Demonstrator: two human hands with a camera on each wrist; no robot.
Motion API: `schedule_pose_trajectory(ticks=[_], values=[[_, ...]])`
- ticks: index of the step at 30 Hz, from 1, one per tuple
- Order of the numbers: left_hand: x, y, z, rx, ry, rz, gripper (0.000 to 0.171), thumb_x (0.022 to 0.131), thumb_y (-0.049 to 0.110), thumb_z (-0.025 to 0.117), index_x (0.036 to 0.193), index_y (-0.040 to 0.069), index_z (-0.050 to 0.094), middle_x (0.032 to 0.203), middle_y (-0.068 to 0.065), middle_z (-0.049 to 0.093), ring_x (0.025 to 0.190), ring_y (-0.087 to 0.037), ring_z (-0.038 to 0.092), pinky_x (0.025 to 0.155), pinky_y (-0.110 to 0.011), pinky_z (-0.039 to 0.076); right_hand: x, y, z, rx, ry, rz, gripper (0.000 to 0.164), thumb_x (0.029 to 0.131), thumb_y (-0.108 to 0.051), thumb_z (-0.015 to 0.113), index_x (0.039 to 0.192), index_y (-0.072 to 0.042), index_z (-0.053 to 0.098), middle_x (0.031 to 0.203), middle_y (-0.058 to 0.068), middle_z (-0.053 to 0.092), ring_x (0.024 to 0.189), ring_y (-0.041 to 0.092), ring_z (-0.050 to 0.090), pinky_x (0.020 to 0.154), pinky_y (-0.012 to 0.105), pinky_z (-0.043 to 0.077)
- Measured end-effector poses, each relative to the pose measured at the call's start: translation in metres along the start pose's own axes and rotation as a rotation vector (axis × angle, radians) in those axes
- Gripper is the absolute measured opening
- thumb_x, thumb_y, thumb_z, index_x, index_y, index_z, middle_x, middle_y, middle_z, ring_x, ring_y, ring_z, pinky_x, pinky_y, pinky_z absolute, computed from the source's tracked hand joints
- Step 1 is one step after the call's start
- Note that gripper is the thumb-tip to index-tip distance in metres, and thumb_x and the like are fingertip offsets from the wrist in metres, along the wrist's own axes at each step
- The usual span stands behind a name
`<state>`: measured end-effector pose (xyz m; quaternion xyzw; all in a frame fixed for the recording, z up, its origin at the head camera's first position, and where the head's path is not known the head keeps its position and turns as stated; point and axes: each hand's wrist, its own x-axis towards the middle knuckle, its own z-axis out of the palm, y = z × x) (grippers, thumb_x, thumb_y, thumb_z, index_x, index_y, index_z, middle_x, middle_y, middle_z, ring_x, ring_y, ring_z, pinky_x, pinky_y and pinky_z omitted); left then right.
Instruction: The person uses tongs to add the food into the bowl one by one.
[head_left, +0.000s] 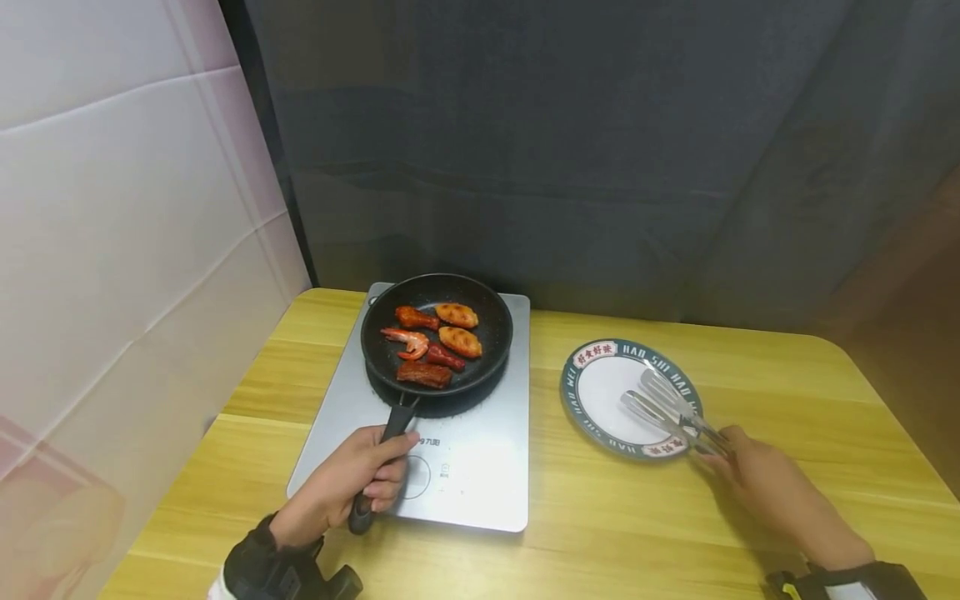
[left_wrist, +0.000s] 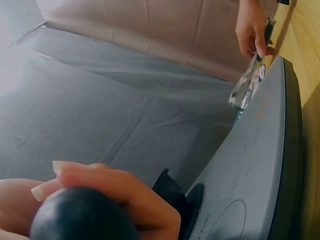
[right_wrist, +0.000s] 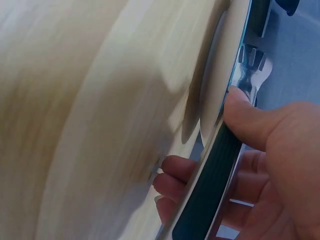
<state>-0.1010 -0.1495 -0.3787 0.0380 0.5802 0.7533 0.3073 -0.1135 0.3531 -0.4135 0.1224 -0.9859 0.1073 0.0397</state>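
My left hand (head_left: 360, 477) grips the black handle of a frying pan (head_left: 491, 358) at the induction cooker (head_left: 487, 467). In the pan lie a shrimp (head_left: 411, 340), a browned rib piece (head_left: 424, 374), two chicken wings (head_left: 460, 342) and two small drumsticks (head_left: 415, 317). Over on the right, my right hand (head_left: 772, 487) holds metal tongs (head_left: 667, 408), whose parted tips hang over a round plate (head_left: 573, 400) with a dark patterned rim. Thumb and fingers lie on opposite sides of the tongs' dark grip (right_wrist: 212, 185) in the right wrist view. Nothing shows between the tips.
A pale yellow wooden table (head_left: 600, 517) carries the cooker and plate. Dark grey cloth (head_left: 525, 167) hangs behind it, and a white cloth wall (head_left: 135, 217) stands along the left side. Bare wood separates the cooker from the plate.
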Motion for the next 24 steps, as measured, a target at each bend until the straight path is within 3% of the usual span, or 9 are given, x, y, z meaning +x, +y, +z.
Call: schedule_pose_trajectory(ticks=[11,16,20,22,24], values=[[0.002,0.001,-0.005,-0.009,0.006,-0.009,0.027,0.101,0.022,0.049,0.084,0.006,0.035,0.054,0.007,0.033,0.039,-0.001,0.031,0.036,-0.016,0.032,0.000,-0.001,0.005,0.002,0.065,-0.043,0.028,0.085,-0.014,0.073,0.094,0.006,0.055,0.070,0.001,0.052,0.059,0.016,0.051,0.048,0.035,0.047],[0.002,0.000,-0.010,-0.036,-0.025,-0.012,0.027,0.101,0.024,0.049,0.085,0.006,0.035,0.056,0.007,0.035,0.041,-0.002,0.033,0.039,-0.017,0.033,0.003,-0.005,0.004,-0.013,0.051,-0.055,0.039,0.085,-0.020,0.074,0.101,0.008,0.053,0.073,0.002,0.050,0.061,0.017,0.048,0.050,0.035,0.044],[0.001,0.000,-0.014,-0.066,-0.060,-0.004,0.026,0.103,0.024,0.045,0.089,0.003,0.037,0.061,0.004,0.040,0.048,-0.006,0.040,0.046,-0.020,0.041,0.006,-0.006,0.001,-0.023,0.101,-0.118,0.056,0.082,-0.024,0.077,0.115,0.013,0.049,0.087,0.019,0.055,0.073,0.034,0.057,0.060,0.049,0.051],[0.000,0.001,-0.015,-0.048,-0.030,0.008,0.026,0.103,0.023,0.044,0.095,-0.001,0.038,0.066,0.000,0.046,0.053,-0.010,0.046,0.051,-0.023,0.045,0.006,-0.009,-0.005,-0.028,0.140,-0.143,0.062,0.082,-0.024,0.076,0.122,0.013,0.046,0.099,0.029,0.054,0.084,0.046,0.056,0.067,0.058,0.050],[-0.003,0.003,-0.016,0.009,0.074,0.044,0.030,0.102,0.023,0.046,0.106,-0.006,0.038,0.074,-0.004,0.053,0.059,-0.013,0.054,0.058,-0.027,0.051,0.003,-0.014,-0.014,-0.042,0.214,-0.155,0.060,0.082,-0.023,0.076,0.124,0.009,0.048,0.107,0.030,0.053,0.091,0.050,0.055,0.067,0.060,0.049]])
